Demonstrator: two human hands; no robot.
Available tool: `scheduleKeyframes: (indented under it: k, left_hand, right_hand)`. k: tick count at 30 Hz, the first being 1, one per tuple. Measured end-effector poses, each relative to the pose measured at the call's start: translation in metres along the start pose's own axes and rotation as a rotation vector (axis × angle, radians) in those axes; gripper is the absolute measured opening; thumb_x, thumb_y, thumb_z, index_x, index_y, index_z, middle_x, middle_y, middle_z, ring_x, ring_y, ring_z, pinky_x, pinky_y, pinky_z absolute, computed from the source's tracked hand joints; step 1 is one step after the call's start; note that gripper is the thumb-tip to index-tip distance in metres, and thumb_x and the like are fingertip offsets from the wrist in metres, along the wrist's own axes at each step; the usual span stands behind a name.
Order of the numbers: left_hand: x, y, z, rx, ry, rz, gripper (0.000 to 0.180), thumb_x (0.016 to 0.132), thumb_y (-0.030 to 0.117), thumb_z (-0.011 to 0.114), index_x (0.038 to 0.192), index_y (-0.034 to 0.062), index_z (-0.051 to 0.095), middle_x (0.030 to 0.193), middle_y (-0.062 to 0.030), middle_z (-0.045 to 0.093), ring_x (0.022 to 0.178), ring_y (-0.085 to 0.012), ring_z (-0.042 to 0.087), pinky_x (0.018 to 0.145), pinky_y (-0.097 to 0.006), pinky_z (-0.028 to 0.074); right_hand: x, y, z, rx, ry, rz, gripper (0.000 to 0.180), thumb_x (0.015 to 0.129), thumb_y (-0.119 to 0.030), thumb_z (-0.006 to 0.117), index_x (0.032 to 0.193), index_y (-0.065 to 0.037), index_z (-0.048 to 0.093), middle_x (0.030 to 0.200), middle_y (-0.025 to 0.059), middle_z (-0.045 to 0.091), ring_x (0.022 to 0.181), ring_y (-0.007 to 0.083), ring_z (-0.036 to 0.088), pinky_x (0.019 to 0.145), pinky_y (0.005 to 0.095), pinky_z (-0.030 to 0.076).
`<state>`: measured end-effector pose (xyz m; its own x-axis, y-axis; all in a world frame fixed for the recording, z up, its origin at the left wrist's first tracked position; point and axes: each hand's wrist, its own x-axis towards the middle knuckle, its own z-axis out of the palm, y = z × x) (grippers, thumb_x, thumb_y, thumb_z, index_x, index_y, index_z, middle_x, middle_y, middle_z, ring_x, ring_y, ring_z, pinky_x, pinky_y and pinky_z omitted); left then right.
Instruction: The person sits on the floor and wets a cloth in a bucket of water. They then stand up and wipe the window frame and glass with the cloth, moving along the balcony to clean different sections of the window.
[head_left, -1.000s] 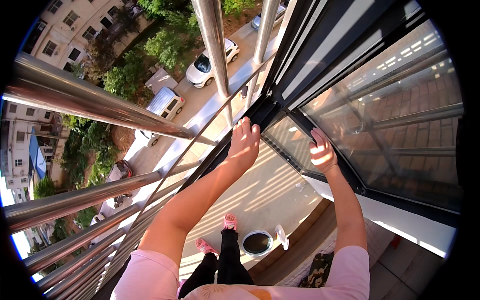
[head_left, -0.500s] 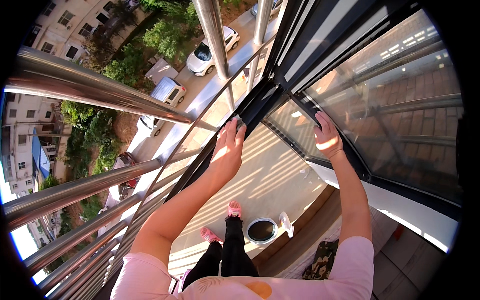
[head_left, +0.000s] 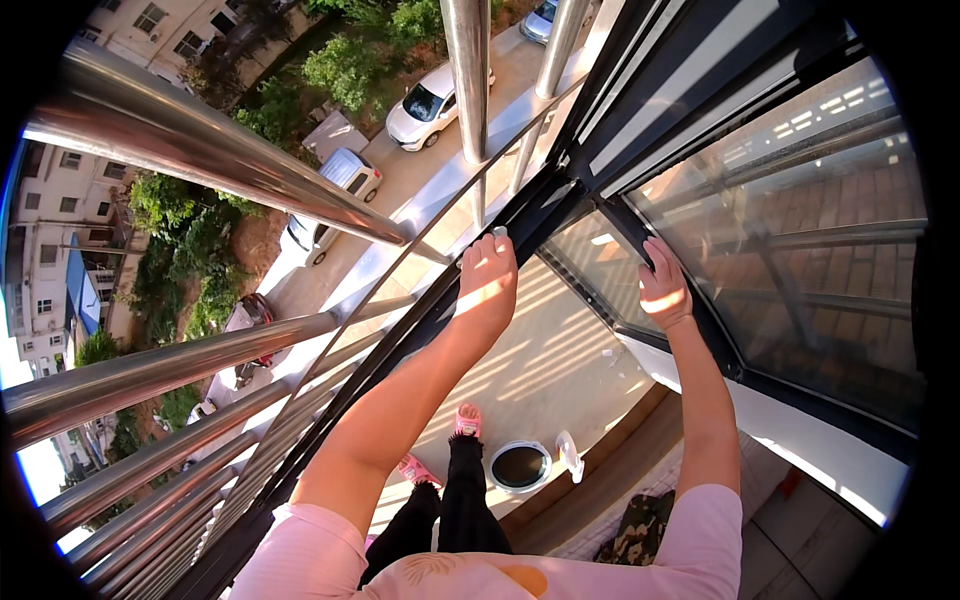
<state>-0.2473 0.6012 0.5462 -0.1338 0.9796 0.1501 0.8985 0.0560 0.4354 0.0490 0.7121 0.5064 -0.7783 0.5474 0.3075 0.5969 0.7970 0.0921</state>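
Note:
My left hand (head_left: 488, 285) is closed around a small grey wad (head_left: 501, 232), which looks like cloth and is mostly hidden by the fingers. It presses against the dark window track (head_left: 440, 305) beside the metal railing. On the right, my right hand (head_left: 666, 288) grips the edge of the black window frame (head_left: 712, 318), its fingers and thumb on either side of the bar. That frame holds a large glass pane (head_left: 800, 240) reflecting brickwork and rails.
Thick steel bars (head_left: 200, 360) run along the left, with parked cars (head_left: 425, 110) and trees far below. On the floor by my pink sandals (head_left: 467, 420) stands a bucket (head_left: 521, 467) of dark water; a white object (head_left: 570, 456) sits beside it. Camouflage fabric (head_left: 638, 525) lies lower right.
My left hand has slid slightly right along the track, and its fingers are more curled. The right hand has shifted a little down and right on the frame. The view has moved slightly.

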Motion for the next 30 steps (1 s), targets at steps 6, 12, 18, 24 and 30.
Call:
scheduleKeyframes:
  k: [6,12,18,24,30]
  left_hand:
    - [0.028,0.028,0.018,0.318,-0.012,-0.086,0.037,0.070,0.000,0.057,0.105,-0.0087,0.048,0.094,-0.0194,0.050,0.090,-0.0319,0.051,0.083,-0.040,0.042]
    - [0.015,0.014,0.004,0.067,0.031,0.008,0.031,0.075,-0.001,0.052,0.105,-0.0085,0.047,0.104,-0.0254,0.052,0.099,-0.0384,0.051,0.088,-0.044,0.041]
    - [0.063,0.040,-0.025,-0.484,-0.127,-0.380,0.024,0.092,0.008,0.029,0.108,-0.0027,0.043,0.100,-0.0309,0.056,0.096,-0.0420,0.056,0.079,-0.046,0.045]
    - [0.087,0.036,0.025,-0.044,0.334,0.043,0.023,0.076,0.001,0.053,0.099,-0.0041,0.050,0.101,-0.0207,0.056,0.103,-0.0341,0.052,0.077,-0.042,0.047]
    - [0.071,0.034,0.014,-0.146,0.146,0.049,0.029,0.074,-0.004,0.051,0.104,-0.0042,0.051,0.104,-0.0212,0.054,0.099,-0.0351,0.050,0.083,-0.041,0.045]
  right_hand:
    - [0.004,-0.002,-0.002,-0.007,0.030,-0.017,0.008,0.067,-0.001,0.060,0.073,-0.004,0.056,0.121,0.0113,0.047,0.119,0.0270,0.045,0.098,0.0358,0.042]
    - [0.001,-0.001,-0.001,-0.003,0.006,0.000,0.009,0.066,-0.002,0.061,0.073,-0.004,0.056,0.120,0.0120,0.047,0.120,0.0276,0.045,0.098,0.0357,0.042]
    - [0.002,-0.001,0.000,-0.056,0.033,-0.029,0.009,0.067,-0.002,0.061,0.074,-0.004,0.054,0.119,0.0108,0.048,0.118,0.0276,0.047,0.098,0.0351,0.042]
    - [0.010,-0.005,-0.005,-0.051,0.050,-0.052,0.009,0.068,-0.001,0.059,0.075,-0.004,0.053,0.117,0.0113,0.048,0.118,0.0286,0.047,0.099,0.0355,0.042]
    - [0.001,-0.001,-0.002,-0.064,0.051,-0.050,0.006,0.071,-0.002,0.058,0.075,-0.003,0.054,0.118,0.0130,0.049,0.118,0.0282,0.047,0.098,0.0356,0.043]
